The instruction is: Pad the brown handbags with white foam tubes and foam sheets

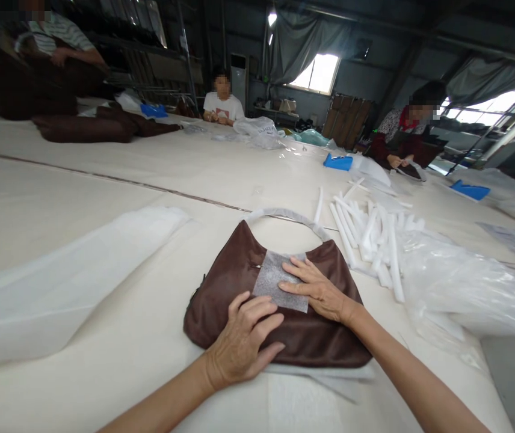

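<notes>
A dark brown handbag (221,282) lies on the table in front of me, its handle (280,213) wrapped in pale material and arching away from me. On the bag's upper middle rests a grey, speckled rectangular sheet (273,282). My right hand (316,287) lies on that sheet with its fingers spread. Fingers apart and slightly bent, my left hand (248,337) is over the lower front of the bag, its fingertips by the sheet's lower edge. Part of a thin pale sheet (329,374) sticks out from under the bag's near side.
White foam strips (370,234) are heaped right of the bag, beside clear plastic bags (469,288). A translucent white sheet (68,282) lies at left. Brown bags (90,125) and blue pieces (337,162) are farther back. Several people (224,108) are around the table's far side.
</notes>
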The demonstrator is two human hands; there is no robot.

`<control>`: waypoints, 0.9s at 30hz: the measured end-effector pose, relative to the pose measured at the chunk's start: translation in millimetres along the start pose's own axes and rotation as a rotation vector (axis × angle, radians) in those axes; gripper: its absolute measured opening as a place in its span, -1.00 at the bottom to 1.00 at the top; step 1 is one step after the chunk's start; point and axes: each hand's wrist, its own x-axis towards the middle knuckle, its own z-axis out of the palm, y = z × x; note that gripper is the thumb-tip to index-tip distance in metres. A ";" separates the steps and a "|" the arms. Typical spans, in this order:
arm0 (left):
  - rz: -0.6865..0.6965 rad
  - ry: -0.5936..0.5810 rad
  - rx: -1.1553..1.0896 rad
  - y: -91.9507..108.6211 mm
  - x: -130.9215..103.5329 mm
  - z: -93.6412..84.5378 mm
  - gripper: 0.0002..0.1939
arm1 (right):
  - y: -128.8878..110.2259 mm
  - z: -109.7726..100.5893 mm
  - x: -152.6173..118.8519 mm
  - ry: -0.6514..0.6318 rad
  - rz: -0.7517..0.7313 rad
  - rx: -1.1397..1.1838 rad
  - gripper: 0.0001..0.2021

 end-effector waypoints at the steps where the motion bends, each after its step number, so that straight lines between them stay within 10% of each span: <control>1: -0.029 0.021 0.045 0.5 0.9 0.4 -0.54 | -0.1 -0.1 0.0 -0.001 -0.001 -0.009 -0.50; 9: 0.078 -0.558 0.101 -8.9 21.8 -8.0 -0.17 | -12.1 -16.5 0.5 -0.064 0.064 -0.051 -0.49; 15: 0.158 -0.777 0.037 -9.6 26.8 -21.8 0.01 | -104.1 -22.4 -84.7 0.338 0.110 0.107 -0.58; 21: 0.143 -0.780 0.069 -3.7 37.5 -23.3 -0.05 | -187.7 17.7 -177.6 -0.213 0.194 -0.048 -0.12; 27: 0.143 -0.876 0.081 -7.2 64.8 -32.7 -0.20 | -172.9 57.2 -183.6 -0.177 0.135 -0.189 -0.10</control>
